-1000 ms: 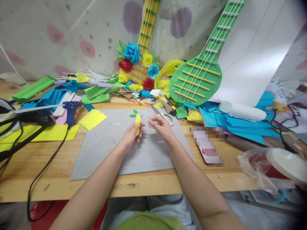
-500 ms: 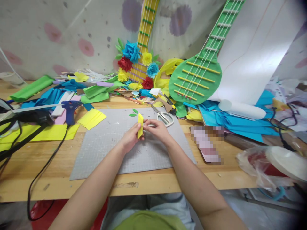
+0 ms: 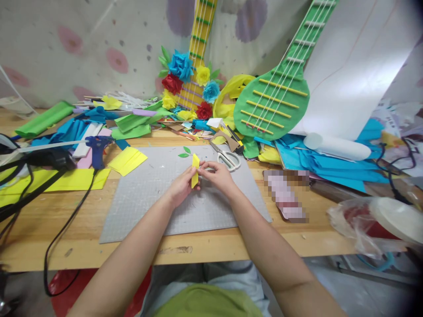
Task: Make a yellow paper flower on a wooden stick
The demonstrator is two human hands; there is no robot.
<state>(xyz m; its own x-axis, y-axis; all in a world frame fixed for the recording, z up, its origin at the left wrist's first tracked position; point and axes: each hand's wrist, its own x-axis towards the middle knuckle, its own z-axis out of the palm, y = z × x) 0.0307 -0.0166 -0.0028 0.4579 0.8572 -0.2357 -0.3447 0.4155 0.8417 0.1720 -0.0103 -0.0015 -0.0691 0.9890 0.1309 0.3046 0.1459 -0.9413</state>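
Observation:
My left hand (image 3: 181, 187) is closed on a narrow, folded piece of yellow crepe paper (image 3: 195, 171), held upright above the grey cutting mat (image 3: 139, 198). From the other side, my right hand (image 3: 218, 177) pinches at the paper's right edge with thumb and fingertips. Some fingers of both hands are hidden behind the paper. Just beyond it, two small green paper leaves (image 3: 185, 153) lie on the mat. A pair of scissors with pale handles (image 3: 230, 162) rests behind my right hand.
Left are a blue glue gun (image 3: 97, 152) with a trailing cord and yellow paper sheets (image 3: 128, 160). Behind stand a green paper lute (image 3: 272, 108) and a yellow one with paper flowers (image 3: 181, 66). Blue paper (image 3: 330, 167) and a plastic-wrapped tub (image 3: 393, 220) are right.
Both hands stay at the yellow paper; the right fingertips have shifted slightly against its edge. The whole view has moved a little.

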